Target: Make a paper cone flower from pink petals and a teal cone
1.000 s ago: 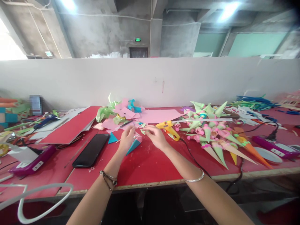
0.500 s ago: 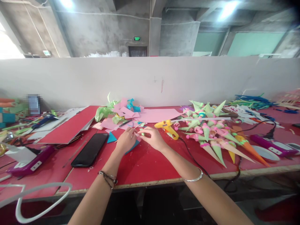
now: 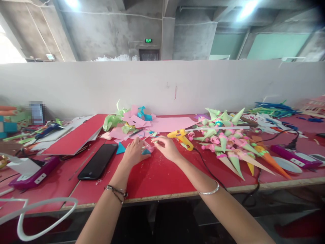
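Observation:
My left hand (image 3: 133, 152) is over the red table, its fingers reaching forward and its thumb apart from them. A curled pink paper piece (image 3: 149, 146) shows beside its thumb, and I see no firm grip on it. A blue paper piece (image 3: 145, 152) lies under that thumb. My right hand (image 3: 166, 147) is closed in a pinch, with a small light green piece (image 3: 153, 141) at its fingertips, partly hidden. Just right of this hand a yellow glue gun (image 3: 182, 138) rests on the table, a long clear glue stick in its back.
Many pointed paper cones with pink trim (image 3: 230, 142) are heaped at the right. A black phone (image 3: 98, 162) lies at the left, near a blue paper triangle (image 3: 121, 148). Paper scraps (image 3: 132, 123) are piled behind the hands. Purple power strips (image 3: 291, 157) stand at both sides.
My hands have moved slightly apart. The left hand's fingers have opened from a pinch, and the blue paper under it is less visible. My right hand stays pinched.

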